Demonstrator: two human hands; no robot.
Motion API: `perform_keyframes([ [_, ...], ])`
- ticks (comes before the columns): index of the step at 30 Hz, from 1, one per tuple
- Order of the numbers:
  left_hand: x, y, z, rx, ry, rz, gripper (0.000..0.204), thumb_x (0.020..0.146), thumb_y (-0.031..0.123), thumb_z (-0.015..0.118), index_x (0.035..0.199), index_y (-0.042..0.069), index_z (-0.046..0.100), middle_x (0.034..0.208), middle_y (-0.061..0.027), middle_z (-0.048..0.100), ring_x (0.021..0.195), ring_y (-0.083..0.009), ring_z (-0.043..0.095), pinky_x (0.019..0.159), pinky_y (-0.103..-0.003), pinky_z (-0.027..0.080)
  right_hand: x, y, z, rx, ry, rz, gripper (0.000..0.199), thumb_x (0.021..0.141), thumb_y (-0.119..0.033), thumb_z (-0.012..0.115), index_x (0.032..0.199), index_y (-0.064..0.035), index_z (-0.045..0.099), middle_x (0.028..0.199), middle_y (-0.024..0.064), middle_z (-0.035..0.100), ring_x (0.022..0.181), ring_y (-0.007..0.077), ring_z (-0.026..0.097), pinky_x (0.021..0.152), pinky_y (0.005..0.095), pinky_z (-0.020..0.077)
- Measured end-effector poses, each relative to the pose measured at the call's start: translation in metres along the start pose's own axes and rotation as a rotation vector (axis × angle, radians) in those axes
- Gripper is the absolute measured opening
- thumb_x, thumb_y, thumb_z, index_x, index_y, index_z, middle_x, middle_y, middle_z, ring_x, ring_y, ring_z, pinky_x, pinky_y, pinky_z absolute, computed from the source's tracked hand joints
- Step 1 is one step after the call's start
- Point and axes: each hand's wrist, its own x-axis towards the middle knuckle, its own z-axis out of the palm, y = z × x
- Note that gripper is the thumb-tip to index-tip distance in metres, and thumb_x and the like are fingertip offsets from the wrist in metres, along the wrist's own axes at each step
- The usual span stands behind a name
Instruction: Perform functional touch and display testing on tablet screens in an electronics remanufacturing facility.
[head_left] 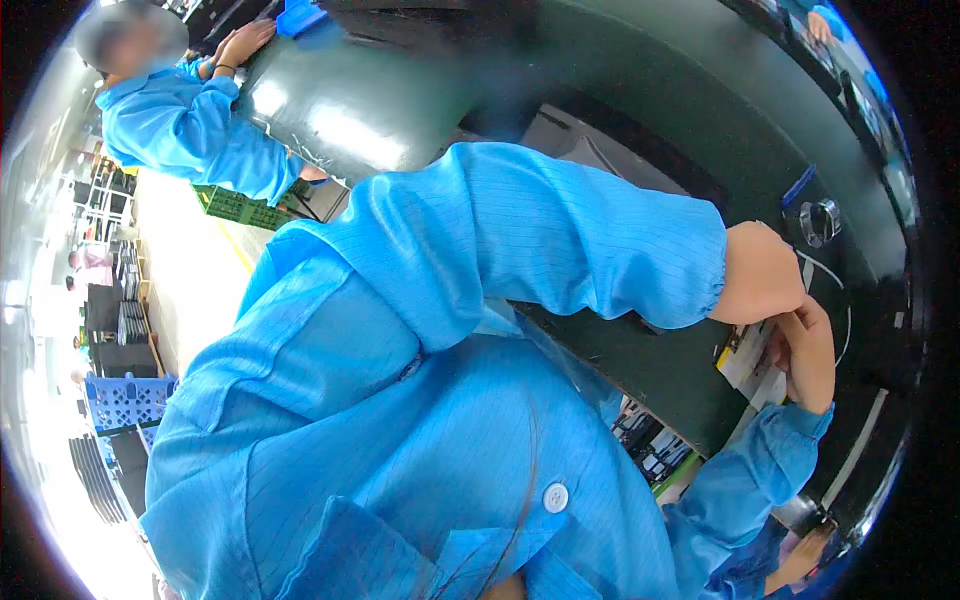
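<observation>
While the left hand [762, 272] and right hand [808, 355] meet at the right of the frame, both touch a flat white piece [745, 352] on the dark worktop [660, 365]; whether their fingers pinch it I cannot tell. A tape roll [820, 222] lies just above.

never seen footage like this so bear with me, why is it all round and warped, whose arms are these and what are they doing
It is one picture from a wide fisheye camera worn on a person's head, looking down, so edges bend. The blue fabric filling the middle is that person's own smock. Their left hand and right hand meet at the right, over a dark green worktable, touching white and yellow paper-like items; whether they grip anything is unclear. A metal ring lies beyond them. At top left a co-worker in blue rests a hand on the same table.
</observation>
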Motion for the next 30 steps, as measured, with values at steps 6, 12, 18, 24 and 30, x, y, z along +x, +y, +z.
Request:
perform_keyframes([
  [6, -0.003, -0.009, -0.012, 0.118, -0.105, -0.111, 0.013, 0.066, 0.016, 0.056, 0.068, 0.005, 0.063, 0.068, -0.0171, 0.061, 0.067, -0.0308, 0.062, 0.056, -0.040, 0.049, 0.005, -0.002, 0.019, -0.305, 0.153, -0.192, 0.012, 0.077, -0.012, 0.060, 0.081, -0.0028, 0.055, 0.061, -0.0014, 0.047, 0.044, 0.0059, 0.041, 0.035, 0.0207, 0.0283],
  [12, -0.011, -0.007, -0.015, 0.146, -0.251, -0.126, 0.013, 0.067, 0.015, 0.055, 0.069, 0.003, 0.062, 0.070, -0.0156, 0.061, 0.067, -0.0294, 0.061, 0.056, -0.040, 0.048, 0.004, -0.007, 0.022, -0.374, 0.188, -0.111, 0.013, 0.078, -0.014, 0.060, 0.084, -0.0032, 0.055, 0.057, -0.0007, 0.046, 0.042, 0.0056, 0.039, 0.036, 0.0204, 0.0284],
  [18, -0.011, -0.004, -0.008, 0.144, -0.253, -0.115, 0.014, 0.068, 0.014, 0.054, 0.071, 0.004, 0.063, 0.074, -0.0150, 0.061, 0.069, -0.0279, 0.061, 0.058, -0.041, 0.045, 0.007, -0.001, 0.010, -0.134, 0.129, -0.084, 0.013, 0.084, -0.014, 0.052, 0.090, -0.0032, 0.054, 0.060, 0.0010, 0.053, 0.039, 0.0052, 0.039, 0.036, 0.0188, 0.0268],
  [24, -0.011, -0.003, -0.006, 0.134, -0.270, -0.123, 0.014, 0.068, 0.015, 0.054, 0.071, 0.004, 0.063, 0.073, -0.0143, 0.061, 0.069, -0.0276, 0.061, 0.059, -0.040, 0.044, 0.004, -0.005, 0.012, -0.174, 0.130, -0.059, 0.012, 0.085, -0.014, 0.052, 0.091, -0.0030, 0.054, 0.061, 0.0013, 0.054, 0.039, 0.0047, 0.038, 0.037, 0.0186, 0.0279],
  [30, -0.012, -0.004, -0.006, 0.124, -0.230, -0.103, 0.014, 0.068, 0.016, 0.054, 0.069, 0.005, 0.063, 0.073, -0.0146, 0.061, 0.069, -0.0276, 0.060, 0.059, -0.040, 0.044, 0.006, -0.001, 0.012, -0.186, 0.138, -0.094, 0.013, 0.084, -0.014, 0.052, 0.090, -0.0027, 0.054, 0.062, 0.0002, 0.053, 0.040, 0.0040, 0.038, 0.037, 0.0187, 0.0282],
])
